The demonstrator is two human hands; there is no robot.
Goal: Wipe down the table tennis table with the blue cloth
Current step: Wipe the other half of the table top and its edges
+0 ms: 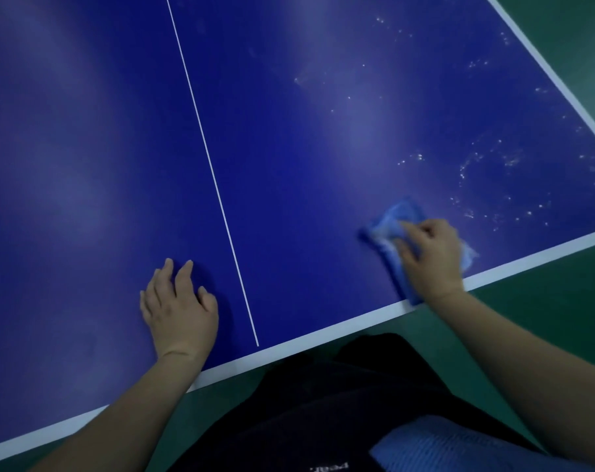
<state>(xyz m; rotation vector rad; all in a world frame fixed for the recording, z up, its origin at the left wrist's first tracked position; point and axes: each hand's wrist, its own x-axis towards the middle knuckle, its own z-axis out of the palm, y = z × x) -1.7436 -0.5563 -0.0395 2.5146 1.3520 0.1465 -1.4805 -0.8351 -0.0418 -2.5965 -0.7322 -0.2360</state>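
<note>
Your right hand [429,257] has the blue cloth [393,223] bunched under it, fingers curled over the top so the grip is clamped on it, right at the near edge of the surface [289,131], right of the white centre line [214,178]. That puts it just short of the droplets [487,165] spread toward the far right corner, probably next. Left hand [178,308] lies flat, fingers straight, likely just bracing you while you lean.
</note>
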